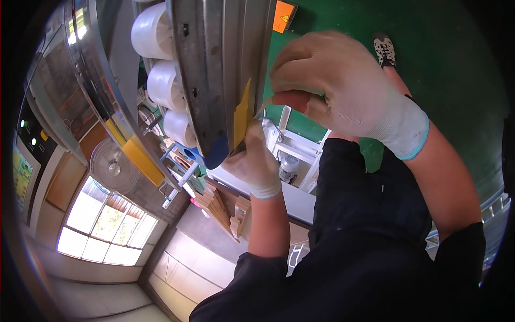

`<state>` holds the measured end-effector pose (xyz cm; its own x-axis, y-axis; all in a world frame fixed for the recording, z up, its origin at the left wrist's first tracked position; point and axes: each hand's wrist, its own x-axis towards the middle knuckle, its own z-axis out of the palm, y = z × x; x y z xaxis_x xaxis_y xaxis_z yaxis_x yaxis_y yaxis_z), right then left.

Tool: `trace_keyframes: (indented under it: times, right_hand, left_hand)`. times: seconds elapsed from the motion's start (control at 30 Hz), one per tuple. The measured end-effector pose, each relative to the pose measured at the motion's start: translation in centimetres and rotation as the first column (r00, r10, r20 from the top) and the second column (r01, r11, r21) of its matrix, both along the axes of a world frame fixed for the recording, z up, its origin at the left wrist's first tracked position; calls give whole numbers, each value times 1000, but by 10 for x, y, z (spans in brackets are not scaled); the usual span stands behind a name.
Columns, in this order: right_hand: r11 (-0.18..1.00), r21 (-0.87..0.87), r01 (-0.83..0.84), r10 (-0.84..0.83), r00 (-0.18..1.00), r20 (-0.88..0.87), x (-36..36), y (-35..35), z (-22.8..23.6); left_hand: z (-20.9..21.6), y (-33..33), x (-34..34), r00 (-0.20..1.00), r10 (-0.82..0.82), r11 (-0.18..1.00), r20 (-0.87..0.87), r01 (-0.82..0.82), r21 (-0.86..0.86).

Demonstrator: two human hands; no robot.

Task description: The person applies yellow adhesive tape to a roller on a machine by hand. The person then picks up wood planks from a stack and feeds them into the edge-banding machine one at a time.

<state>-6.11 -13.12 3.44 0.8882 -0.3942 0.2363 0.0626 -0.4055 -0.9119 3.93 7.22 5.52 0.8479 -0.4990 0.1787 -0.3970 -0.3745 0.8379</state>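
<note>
My left hand (256, 163), in a pale glove, is closed at the rounded end of a grey metal conveyor rail (214, 59). A pointed yellow strip (242, 115) stands up from its fingers along the rail's face. My right hand (348, 88), gloved too, is raised just right of the rail, its fingers bent and pressed together. A reddish patch shows at its fingertips; whether this is bare skin or a held thing I cannot tell. Something thin and pale runs from these fingertips toward my left hand. A blue end piece (217, 152) sits at the rail's end.
White rollers (166, 83) line the rail's left side. A white frame with a motor (289, 163) stands below my hands. Farther left are a fan (113, 167) and a machine panel (32, 139). An orange warning sign (283, 16) lies beyond the rail, over green floor (332, 16).
</note>
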Motion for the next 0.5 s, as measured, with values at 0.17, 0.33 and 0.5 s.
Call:
trace_keyframes:
  times: [0.17, 0.33, 0.5]
  right_hand:
    - [987, -157, -18, 35, 994, 104, -1, -4, -3]
    - [969, -236, 72, -30, 983, 179, 9, 0, -13]
    - [958, -268, 99, -47, 980, 195, 20, -3, -9]
  left_hand:
    - [5, 3, -1, 999, 39, 998, -6, -38, 52]
    - [6, 12, -1, 996, 85, 986, -21, -81, 144]
    - [12, 8, 0, 995, 92, 975, -27, -84, 207]
